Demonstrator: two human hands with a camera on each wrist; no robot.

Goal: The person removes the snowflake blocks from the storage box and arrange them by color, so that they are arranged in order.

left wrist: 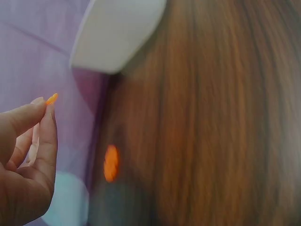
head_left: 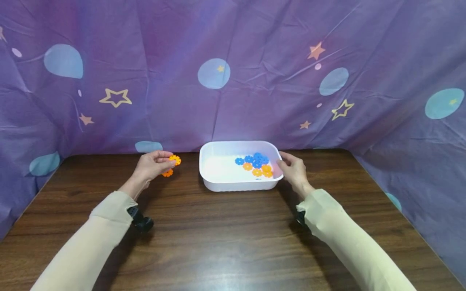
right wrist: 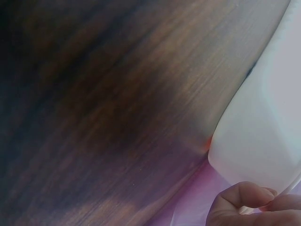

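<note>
Between thumb and fingertips my left hand point(head_left: 152, 165) pinches an orange flower-shaped plastic disc point(head_left: 175, 160), raised above the table. A second orange disc point(head_left: 167, 173) lies on the table below that hand; the left wrist view shows this disc point(left wrist: 111, 163) apart from the fingers. A white plastic tub point(head_left: 225, 186) stands to the right. Inside, toward its right end, lie several blue discs point(head_left: 257, 157) and orange discs point(head_left: 257, 172). My right hand point(head_left: 294, 171) grips the tub's right rim, thumb and fingers on either side; the right wrist view shows that hand point(right wrist: 249, 207) at the tub's corner.
The dark wood-grain table point(head_left: 218, 234) runs back to a purple curtain point(head_left: 174, 81) with stars and balloon shapes, right behind the tub. A black wrist device point(head_left: 140, 220) hangs under the left sleeve.
</note>
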